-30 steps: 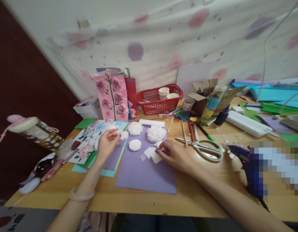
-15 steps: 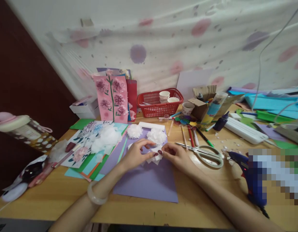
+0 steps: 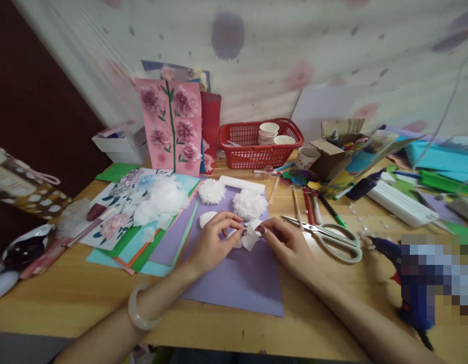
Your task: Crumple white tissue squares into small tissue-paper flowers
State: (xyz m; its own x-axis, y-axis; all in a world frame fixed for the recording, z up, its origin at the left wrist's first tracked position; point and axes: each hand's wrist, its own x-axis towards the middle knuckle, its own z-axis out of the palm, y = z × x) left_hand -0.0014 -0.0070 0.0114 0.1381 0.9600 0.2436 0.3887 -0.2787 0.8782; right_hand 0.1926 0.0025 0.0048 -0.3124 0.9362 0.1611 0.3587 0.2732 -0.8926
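Sitting between both hands (image 3: 213,242) (image 3: 290,245): white paper (image 3: 251,239).

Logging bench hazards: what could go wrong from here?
1. The thin white paper between the left hand and right hand might crease or tear if tugged.
2. The scissors lie close to the right hand, so a sideways move could brush their tips.
3. The glue gun might burn on contact; whether it's hot isn't visible.

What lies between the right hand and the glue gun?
In the head view, scissors lie between the right hand and glue gun, with small pale bits near the gun.
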